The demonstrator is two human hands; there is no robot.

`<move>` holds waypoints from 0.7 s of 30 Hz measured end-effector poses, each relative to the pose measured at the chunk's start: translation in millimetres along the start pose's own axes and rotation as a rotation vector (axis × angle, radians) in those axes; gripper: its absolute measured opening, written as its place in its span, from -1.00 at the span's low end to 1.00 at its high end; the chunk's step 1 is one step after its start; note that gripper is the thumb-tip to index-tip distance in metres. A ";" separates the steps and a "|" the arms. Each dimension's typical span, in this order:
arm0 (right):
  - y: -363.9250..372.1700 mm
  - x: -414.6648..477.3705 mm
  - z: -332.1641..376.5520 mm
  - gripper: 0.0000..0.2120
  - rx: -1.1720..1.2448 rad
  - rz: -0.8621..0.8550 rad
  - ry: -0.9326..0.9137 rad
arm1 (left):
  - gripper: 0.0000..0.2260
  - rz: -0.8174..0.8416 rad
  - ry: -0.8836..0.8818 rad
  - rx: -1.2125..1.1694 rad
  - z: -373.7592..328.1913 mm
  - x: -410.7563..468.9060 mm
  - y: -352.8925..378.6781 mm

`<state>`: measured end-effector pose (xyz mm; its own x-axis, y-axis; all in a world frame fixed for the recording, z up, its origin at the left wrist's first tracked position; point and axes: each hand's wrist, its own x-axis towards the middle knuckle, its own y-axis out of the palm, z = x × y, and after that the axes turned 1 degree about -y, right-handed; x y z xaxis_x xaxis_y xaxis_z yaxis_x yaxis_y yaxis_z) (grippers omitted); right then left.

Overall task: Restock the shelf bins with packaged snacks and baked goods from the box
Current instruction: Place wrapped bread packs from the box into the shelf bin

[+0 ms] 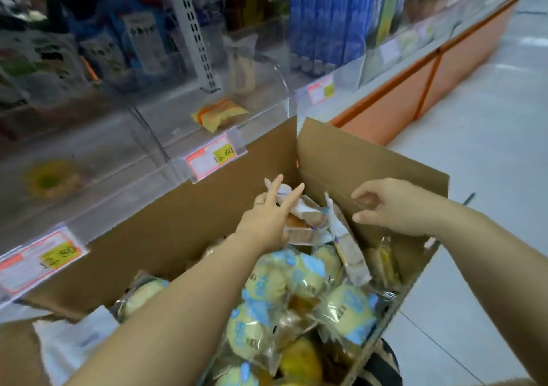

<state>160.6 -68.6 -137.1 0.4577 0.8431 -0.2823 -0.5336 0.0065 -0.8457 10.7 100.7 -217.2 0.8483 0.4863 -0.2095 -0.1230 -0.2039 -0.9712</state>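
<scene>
An open cardboard box (207, 216) stands against the shelf, full of wrapped round buns (345, 311) with blue print and several wrapped cake slices (308, 225). My left hand (268, 218) reaches into the far end of the box and holds a bundle of the cake slice packs, with two fingers straight over them. My right hand (391, 207) hangs over the box's right flap (370, 163) with fingers loosely curled, holding nothing. The clear shelf bin (207, 119) behind the box holds one orange-yellow pack (219, 114).
Price tags (212, 156) sit on the clear bin fronts. A bin at left holds a yellow round item (50, 178). Blue boxes (335, 21) stand on the shelf above. An orange shelf base (415, 89) runs along the grey floor at right.
</scene>
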 end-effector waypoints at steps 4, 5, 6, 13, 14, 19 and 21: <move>4.8 7.8 0.7 -0.67 0.011 0.031 0.002 | -0.16 0.094 0.034 0.145 6.3 22.2 11.1; 5.6 9.4 1.2 -0.68 0.009 0.038 0.006 | -0.17 0.113 0.047 0.137 8.6 24.7 13.3; 5.8 10.3 2.1 -0.69 0.007 0.041 0.011 | -0.20 0.128 0.064 0.135 10.6 25.5 14.9; 8.9 12.0 8.4 -0.66 -0.010 0.063 0.034 | -0.43 0.079 0.077 0.243 20.1 23.3 15.3; 9.6 11.7 9.5 -0.66 -0.015 0.065 0.039 | -0.49 0.054 0.073 0.256 20.3 20.2 11.3; 11.4 14.6 18.8 -0.62 -0.055 0.089 0.034 | -0.64 -0.078 0.090 0.271 32.2 -7.7 -7.5; 11.1 23.5 26.2 -0.56 -0.091 0.119 0.023 | -0.67 -0.137 0.089 0.248 46.9 -25.8 -15.9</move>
<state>146.8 -34.6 -141.2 0.4120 0.8223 -0.3926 -0.5189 -0.1425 -0.8429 -33.4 131.2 -201.6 0.9061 0.4165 -0.0744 -0.1169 0.0774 -0.9901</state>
